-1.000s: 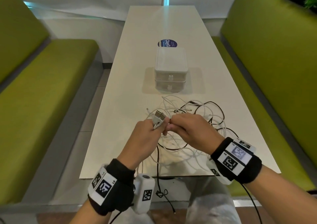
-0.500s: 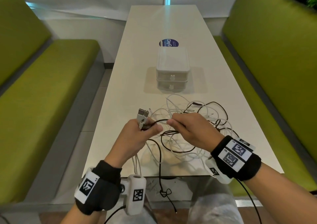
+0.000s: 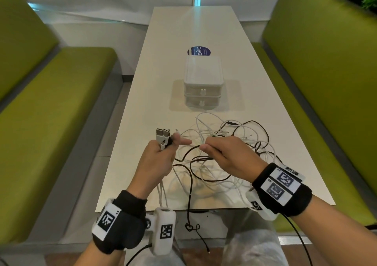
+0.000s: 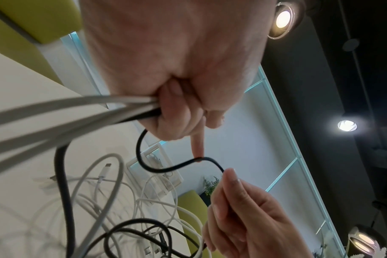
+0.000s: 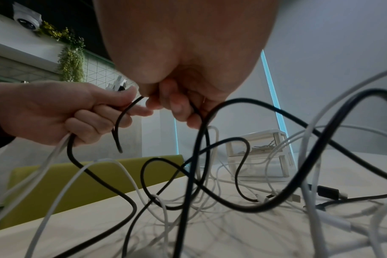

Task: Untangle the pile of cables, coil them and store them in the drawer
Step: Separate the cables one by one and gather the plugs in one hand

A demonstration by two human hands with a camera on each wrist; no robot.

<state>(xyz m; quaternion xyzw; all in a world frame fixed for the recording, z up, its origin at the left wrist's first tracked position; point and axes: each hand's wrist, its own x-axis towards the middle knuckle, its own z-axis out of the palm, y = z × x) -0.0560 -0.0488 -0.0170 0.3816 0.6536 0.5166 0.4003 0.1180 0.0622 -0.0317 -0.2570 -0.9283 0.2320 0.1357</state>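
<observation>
A tangle of white and black cables (image 3: 228,143) lies on the white table (image 3: 142,123) near its front edge. My left hand (image 3: 161,153) grips a bundle of cable ends, their plugs (image 3: 162,135) sticking up past the fist, with the index finger pointing right. White and black cables (image 4: 95,111) run out of that fist. My right hand (image 3: 224,153) pinches a black cable (image 5: 130,111) that loops over to the left hand. A small white two-drawer box (image 3: 202,82) stands behind the pile, both drawers pushed in.
Green benches (image 3: 51,112) flank the table on both sides (image 3: 326,82). A blue round sticker (image 3: 197,51) lies behind the drawer box. One black cable (image 3: 190,210) hangs over the table's front edge toward my lap.
My hands have moved apart: the left hand carried the plug bundle to the left, and a stretch of black cable now spans the gap between them.
</observation>
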